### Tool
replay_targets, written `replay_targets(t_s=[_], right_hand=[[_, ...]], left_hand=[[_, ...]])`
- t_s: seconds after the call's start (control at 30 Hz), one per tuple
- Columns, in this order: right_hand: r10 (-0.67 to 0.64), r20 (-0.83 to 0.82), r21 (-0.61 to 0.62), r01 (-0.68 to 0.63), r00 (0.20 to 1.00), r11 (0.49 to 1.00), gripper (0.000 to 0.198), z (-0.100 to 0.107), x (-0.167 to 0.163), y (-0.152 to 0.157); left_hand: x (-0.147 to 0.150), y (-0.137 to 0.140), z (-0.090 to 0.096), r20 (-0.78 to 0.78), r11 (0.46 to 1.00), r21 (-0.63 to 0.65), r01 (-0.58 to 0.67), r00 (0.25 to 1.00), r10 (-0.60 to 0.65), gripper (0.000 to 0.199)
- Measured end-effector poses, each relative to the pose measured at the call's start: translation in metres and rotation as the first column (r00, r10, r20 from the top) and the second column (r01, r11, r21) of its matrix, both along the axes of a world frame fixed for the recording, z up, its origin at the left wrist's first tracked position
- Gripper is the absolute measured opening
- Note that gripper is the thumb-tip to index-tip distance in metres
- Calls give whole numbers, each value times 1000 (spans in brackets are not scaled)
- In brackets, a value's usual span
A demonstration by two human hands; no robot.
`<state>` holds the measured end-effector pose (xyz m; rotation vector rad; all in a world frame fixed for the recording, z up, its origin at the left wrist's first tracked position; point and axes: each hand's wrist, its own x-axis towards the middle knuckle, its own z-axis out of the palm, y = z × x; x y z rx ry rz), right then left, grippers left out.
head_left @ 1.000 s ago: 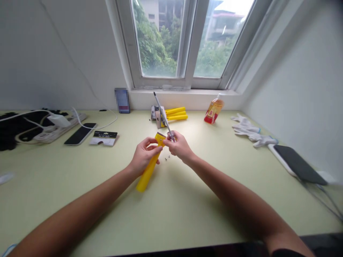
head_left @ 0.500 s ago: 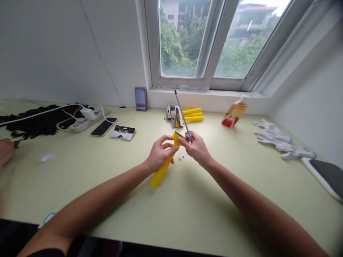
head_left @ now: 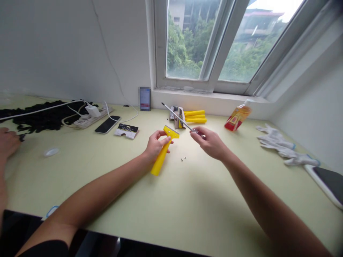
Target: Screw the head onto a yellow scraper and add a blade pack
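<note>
A yellow scraper (head_left: 161, 160) slants over the table, its broad head with a metal blade edge and small screws turned up toward me. Around its neck my left hand (head_left: 154, 144) is closed, thumb just below the head. My right hand (head_left: 211, 142), to the right and apart from the scraper, grips a screwdriver (head_left: 177, 117) by its handle, which the fingers mostly hide. The long thin shaft points up and to the left, its dark tip in the air. On the table between my hands lie a tiny screw (head_left: 182, 160) and a small nut-like piece (head_left: 185, 157).
Behind are several yellow handles (head_left: 195, 120) beside card packets (head_left: 180, 119). A bottle of orange liquid (head_left: 238, 117) and white gloves (head_left: 277, 142) are rightward. Leftward lie a card (head_left: 126, 131), a phone (head_left: 107, 124), a power strip (head_left: 88, 121), black pieces (head_left: 45, 119) and another person's hand (head_left: 9, 142).
My right hand has drawn away from the scraper to the right, and the screwdriver has swung from near upright to slanting left. The scraper's head has turned to face me.
</note>
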<state>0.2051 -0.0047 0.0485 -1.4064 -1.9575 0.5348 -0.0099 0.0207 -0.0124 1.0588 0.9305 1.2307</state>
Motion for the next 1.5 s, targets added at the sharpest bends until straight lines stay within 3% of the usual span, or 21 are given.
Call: replay_targets(t_s=[0.1, 0.23, 1.2, 1.33, 1.5], right_hand=[[98, 299, -39, -90, 949, 995, 36, 24, 23, -5], [130, 450, -79, -105, 884, 991, 37, 33, 39, -7], [143, 565, -154, -66, 813, 986, 38, 40, 35, -10], [116, 592, -104, -67, 798, 992, 37, 38, 35, -10], [9, 669, 78, -82, 743, 994, 33, 38, 34, -20]], left_hand=[[-8, 11, 1, 18, 998, -35, -59, 998, 60, 39], [-13, 17, 1, 17, 994, -49, -101, 995, 101, 36], [-12, 16, -4, 17, 998, -50, -37, 999, 38, 29], [-12, 16, -5, 14, 999, -38, -29, 999, 30, 29], [-11, 18, -11, -23, 999, -20, -30, 999, 30, 31]])
